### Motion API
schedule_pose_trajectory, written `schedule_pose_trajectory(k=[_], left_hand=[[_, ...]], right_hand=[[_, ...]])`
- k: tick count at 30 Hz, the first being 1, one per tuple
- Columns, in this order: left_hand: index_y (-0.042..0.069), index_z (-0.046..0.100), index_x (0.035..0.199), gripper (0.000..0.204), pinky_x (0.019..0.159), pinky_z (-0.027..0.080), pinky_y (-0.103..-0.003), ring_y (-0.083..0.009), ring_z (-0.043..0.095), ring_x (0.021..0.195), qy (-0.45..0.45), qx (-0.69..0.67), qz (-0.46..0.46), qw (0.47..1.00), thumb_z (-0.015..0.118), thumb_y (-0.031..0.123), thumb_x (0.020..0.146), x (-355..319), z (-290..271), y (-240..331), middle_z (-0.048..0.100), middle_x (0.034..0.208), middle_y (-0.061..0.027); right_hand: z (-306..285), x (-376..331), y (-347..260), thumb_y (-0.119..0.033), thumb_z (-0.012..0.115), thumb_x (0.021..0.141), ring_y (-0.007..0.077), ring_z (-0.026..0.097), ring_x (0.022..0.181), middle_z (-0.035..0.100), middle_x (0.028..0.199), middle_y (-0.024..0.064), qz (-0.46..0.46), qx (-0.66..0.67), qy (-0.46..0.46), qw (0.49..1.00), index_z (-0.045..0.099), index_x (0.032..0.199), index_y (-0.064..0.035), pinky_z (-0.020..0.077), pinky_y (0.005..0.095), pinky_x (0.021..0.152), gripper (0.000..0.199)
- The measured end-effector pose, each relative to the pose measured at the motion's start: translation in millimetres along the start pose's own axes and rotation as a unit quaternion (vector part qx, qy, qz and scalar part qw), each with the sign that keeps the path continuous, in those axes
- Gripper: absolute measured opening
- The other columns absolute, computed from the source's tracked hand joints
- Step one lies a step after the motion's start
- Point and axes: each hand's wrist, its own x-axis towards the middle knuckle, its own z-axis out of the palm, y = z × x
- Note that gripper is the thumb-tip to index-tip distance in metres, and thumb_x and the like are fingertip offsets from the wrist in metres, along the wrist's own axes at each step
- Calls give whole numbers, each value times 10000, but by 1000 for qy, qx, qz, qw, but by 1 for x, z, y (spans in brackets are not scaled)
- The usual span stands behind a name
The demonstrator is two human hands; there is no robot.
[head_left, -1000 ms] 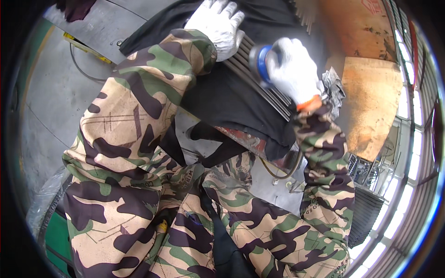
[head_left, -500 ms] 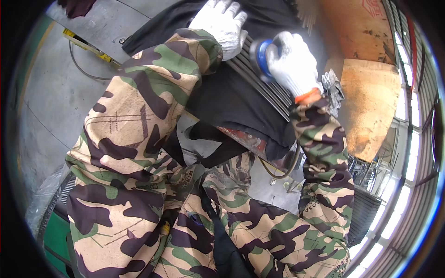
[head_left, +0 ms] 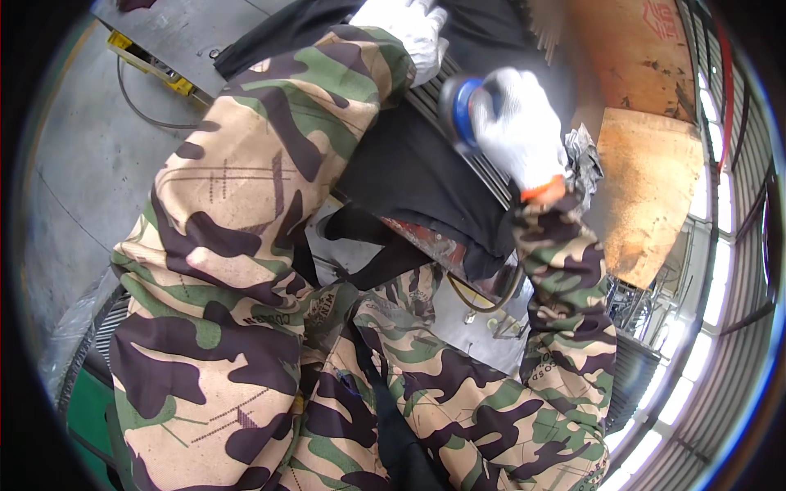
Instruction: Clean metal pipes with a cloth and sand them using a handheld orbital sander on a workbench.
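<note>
My right hand (head_left: pixel 521 127), in a white knit glove with an orange cuff, grips a round blue-and-grey hand tool (head_left: pixel 465 112). The tool is smeared by motion, so its exact kind is unclear. It stands on edge against a row of thin grey metal rods (head_left: pixel 485 170), which slant from upper left to lower right over a black cloth (head_left: pixel 409 168). Farther up, my left hand (head_left: pixel 415 39), gloved in white too, lies over the rods with its fingers stretched out. Its far part is cut off by the picture's top edge.
Worn plywood boards (head_left: pixel 651 192) stand to the right, with crumpled silvery wrap (head_left: pixel 583 159) beside my right wrist. A bundle of rod ends (head_left: pixel 544 31) shows at the top. A yellow-edged fixture (head_left: pixel 151 61) and a dark hose (head_left: pixel 131 102) are on the left.
My left hand has shifted a little farther up and right. My right hand stays over the rods with the blue tool, slightly lower in the picture. The whole view has tilted slightly.
</note>
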Motion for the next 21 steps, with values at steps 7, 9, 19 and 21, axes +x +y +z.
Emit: schedule_pose_trajectory(k=[7,9,19,21], left_hand=[[-28,604,1420,558,1237,301,-563,-452,457,1457,27,7,-8,1000,534,351,1016,2,0,-1,564,1499,-269],[-30,606,1415,558,1233,307,-565,-454,467,1447,-15,3,-9,1000,544,351,1011,4,0,0,571,1488,-269],[-27,618,1390,542,1213,331,-557,-435,480,1434,21,0,-4,1000,546,355,1012,5,0,0,593,1447,-265],[-28,618,1390,544,1212,333,-558,-438,481,1433,51,-2,-3,999,552,353,1007,6,0,1,594,1446,-265]], right_hand=[[4,9,2,-294,678,933,387,701,901,675,984,166,16,-12,-8,1000,684,1049,-143,582,519,789,191],[4,9,0,-291,676,932,384,699,920,677,998,164,-21,3,28,999,685,1051,-142,582,514,809,191],[2,9,-1,-281,683,942,378,707,906,700,998,147,-26,-13,56,998,698,1050,-146,587,475,826,173],[2,10,0,-300,672,948,386,708,907,703,996,149,-11,-31,81,996,693,1046,-142,587,474,818,187]])
